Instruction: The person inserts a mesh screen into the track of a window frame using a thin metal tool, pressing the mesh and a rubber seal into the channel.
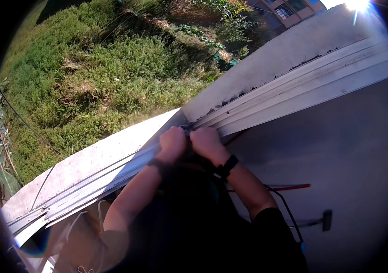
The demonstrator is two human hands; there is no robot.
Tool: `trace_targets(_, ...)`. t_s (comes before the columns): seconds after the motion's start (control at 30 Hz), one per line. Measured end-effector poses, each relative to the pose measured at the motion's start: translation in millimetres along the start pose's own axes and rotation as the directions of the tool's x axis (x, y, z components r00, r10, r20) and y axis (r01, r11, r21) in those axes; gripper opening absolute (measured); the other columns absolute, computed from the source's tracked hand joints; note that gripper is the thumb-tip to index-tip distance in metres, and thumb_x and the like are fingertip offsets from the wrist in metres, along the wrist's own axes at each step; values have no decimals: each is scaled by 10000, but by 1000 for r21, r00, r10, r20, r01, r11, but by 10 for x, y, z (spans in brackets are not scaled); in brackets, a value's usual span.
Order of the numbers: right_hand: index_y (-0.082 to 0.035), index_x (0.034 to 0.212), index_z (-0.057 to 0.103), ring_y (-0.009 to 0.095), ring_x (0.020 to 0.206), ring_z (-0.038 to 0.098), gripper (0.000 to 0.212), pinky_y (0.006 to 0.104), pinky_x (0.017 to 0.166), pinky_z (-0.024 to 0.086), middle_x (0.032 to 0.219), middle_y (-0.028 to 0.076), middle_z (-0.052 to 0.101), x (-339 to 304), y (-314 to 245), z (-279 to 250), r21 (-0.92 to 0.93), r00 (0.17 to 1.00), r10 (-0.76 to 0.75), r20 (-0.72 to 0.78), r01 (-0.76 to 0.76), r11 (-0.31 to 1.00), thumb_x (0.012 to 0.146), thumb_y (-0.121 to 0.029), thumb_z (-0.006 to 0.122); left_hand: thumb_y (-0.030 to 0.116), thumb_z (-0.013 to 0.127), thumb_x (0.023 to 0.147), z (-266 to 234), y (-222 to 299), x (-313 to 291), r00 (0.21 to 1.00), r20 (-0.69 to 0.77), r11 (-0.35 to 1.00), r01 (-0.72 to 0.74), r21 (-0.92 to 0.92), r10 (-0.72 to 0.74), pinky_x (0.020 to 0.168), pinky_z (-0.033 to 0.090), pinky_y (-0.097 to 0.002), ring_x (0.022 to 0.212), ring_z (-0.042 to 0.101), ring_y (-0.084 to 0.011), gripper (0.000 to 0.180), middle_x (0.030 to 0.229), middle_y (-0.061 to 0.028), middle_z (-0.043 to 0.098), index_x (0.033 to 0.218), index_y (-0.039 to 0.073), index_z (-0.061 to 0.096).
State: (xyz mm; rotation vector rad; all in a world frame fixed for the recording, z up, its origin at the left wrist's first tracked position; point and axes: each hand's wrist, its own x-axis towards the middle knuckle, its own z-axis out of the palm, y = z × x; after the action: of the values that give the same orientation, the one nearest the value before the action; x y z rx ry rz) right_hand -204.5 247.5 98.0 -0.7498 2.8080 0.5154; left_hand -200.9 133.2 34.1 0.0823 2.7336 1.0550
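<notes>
My left hand [172, 142] and my right hand [206, 143] are side by side at the bend where two lengths of white window track [289, 91] meet. Both sets of fingers are curled closed. A small dark, crumpled bit [185, 128] shows between the knuckles; its kind is unclear, and my hands hide most of whatever they grip. Dark bands circle both wrists. The grooved track runs down to the left and up to the right from my hands, with a pale concrete ledge [125, 136] along its outer side.
Beyond the ledge lies overgrown green ground [125, 68]; a building [289, 13] stands at the upper right. At the lower right are a red rod [294, 187], a curved black tube [289, 210] and a dark rectangular tool head [326, 220]. A thin cable [43, 189] crosses the left ledge.
</notes>
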Motion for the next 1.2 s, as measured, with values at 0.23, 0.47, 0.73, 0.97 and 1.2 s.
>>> trace_targets(0.23,-96,739,644,345,683,639,141,464,600,498,698,140,640,-97,8,154,191,994,74,-81,-58,980,790,-152,524,192,620,717,-16,-54,112,995,81,985,71,-160,-58,743,504,-425,865,646,-350,211,871,-197,667,852,44,686)
trace_targets(0.47,-63,875,675,370,700,633,210,470,619,500,720,192,633,-366,-102,456,518,934,269,-235,-113,848,884,-199,515,175,625,691,24,-155,89,995,64,977,89,-193,-78,753,506,-412,854,652,-339,263,874,-196,674,916,58,696)
trace_targets(0.73,-9,1064,616,385,808,623,265,445,697,507,866,224,640,-600,-296,483,699,846,487,-219,-212,683,840,-149,591,174,589,713,273,-98,61,995,-94,924,-47,-380,12,793,507,-407,894,648,-339,293,910,-200,673,958,63,705)
trace_targets(0.97,-74,916,510,97,462,420,97,218,380,296,657,-1,452,-351,-378,554,794,799,411,440,-132,-594,925,-163,473,177,631,702,185,-71,349,994,68,937,-54,-344,83,754,507,-431,825,647,-375,240,831,-223,659,870,20,698)
trace_targets(1.2,-107,827,466,117,443,402,134,239,380,281,641,11,445,-385,-521,502,434,765,296,572,24,-901,940,-174,440,146,596,701,120,-61,242,979,118,954,-128,-270,165,758,510,-413,840,653,-349,277,866,-207,662,942,48,691)
